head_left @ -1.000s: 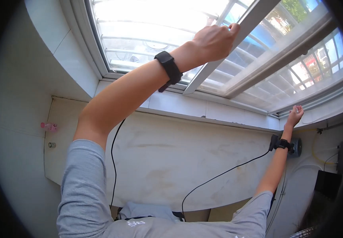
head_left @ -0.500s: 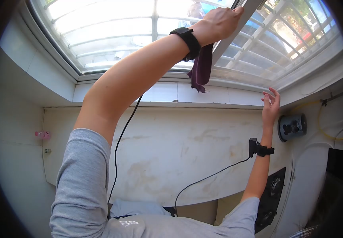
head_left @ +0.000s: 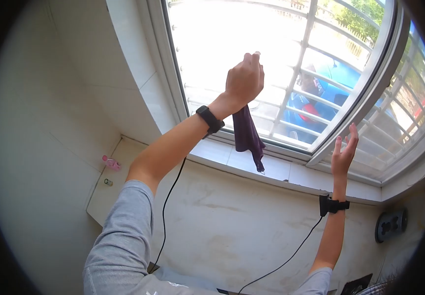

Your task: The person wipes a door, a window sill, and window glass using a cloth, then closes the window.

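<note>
At the upper centre of the frame, the left hand (head_left: 245, 81) is closed round a purple cloth (head_left: 247, 132), which hangs below it before the window (head_left: 391, 66). Right of centre, the right hand (head_left: 345, 152) is empty, fingers apart, near the window; I cannot tell if they touch. The counter (head_left: 222, 221) spans the lower centre.

We are looking forward and down from the head in one wide, round-edged view, close over both arms (head_left: 170, 142). We are facing the window (head_left: 291, 73) toward one o'clock; the counter (head_left: 237, 216) is lying below toward six, and the wall (head_left: 50, 147) is standing toward nine.
</note>
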Available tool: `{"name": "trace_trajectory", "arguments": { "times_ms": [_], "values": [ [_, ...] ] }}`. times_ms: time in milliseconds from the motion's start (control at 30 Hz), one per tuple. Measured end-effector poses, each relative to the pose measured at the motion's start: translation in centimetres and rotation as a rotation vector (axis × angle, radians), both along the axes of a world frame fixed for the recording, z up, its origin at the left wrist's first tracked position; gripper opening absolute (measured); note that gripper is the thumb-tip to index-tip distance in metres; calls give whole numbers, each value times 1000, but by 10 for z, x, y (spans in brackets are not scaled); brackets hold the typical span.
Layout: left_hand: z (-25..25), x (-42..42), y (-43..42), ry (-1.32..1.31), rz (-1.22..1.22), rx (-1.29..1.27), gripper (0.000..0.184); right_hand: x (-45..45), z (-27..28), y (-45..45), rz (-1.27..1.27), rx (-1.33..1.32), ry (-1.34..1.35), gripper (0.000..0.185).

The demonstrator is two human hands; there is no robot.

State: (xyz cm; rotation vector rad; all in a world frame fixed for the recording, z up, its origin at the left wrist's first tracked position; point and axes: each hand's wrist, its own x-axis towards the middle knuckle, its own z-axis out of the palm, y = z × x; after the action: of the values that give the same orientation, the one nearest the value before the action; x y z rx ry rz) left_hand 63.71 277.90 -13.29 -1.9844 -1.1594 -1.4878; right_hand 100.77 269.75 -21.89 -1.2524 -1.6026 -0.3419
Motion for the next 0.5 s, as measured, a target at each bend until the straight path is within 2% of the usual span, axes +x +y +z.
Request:
{"name": "trace_trajectory", "arguments": {
  "times_ms": [100, 200, 233, 267, 333, 367, 433, 500],
  "values": [
    [44, -85, -5, 75, 180, 195, 26, -66, 66, 13, -76, 284, -112, 54],
    [98, -166, 0, 145, 171, 333, 17, -123, 129, 51, -174, 444, -107, 53],
    [93, -175, -5, 145, 148, 237, 19, -126, 125, 68, -197, 497, -57, 52],
    [99, -187, -3, 181, 179, 340, 21, -132, 131, 89, -220, 540, -14, 52],
    [110, -205, 15, 251, 234, 526, 24, -146, 135, 123, -430, 638, -40, 58],
    [107, -214, 25, 249, 191, 461, 34, -150, 131, 134, -468, 628, -1, 60],
    [101, -218, 37, 255, 214, 505, 36, -149, 125, 142, -534, 579, 65, 67],
    [90, -228, 74, 267, 231, 543, 46, -138, 124, 151, -541, 617, -18, 67]
  ]
}}
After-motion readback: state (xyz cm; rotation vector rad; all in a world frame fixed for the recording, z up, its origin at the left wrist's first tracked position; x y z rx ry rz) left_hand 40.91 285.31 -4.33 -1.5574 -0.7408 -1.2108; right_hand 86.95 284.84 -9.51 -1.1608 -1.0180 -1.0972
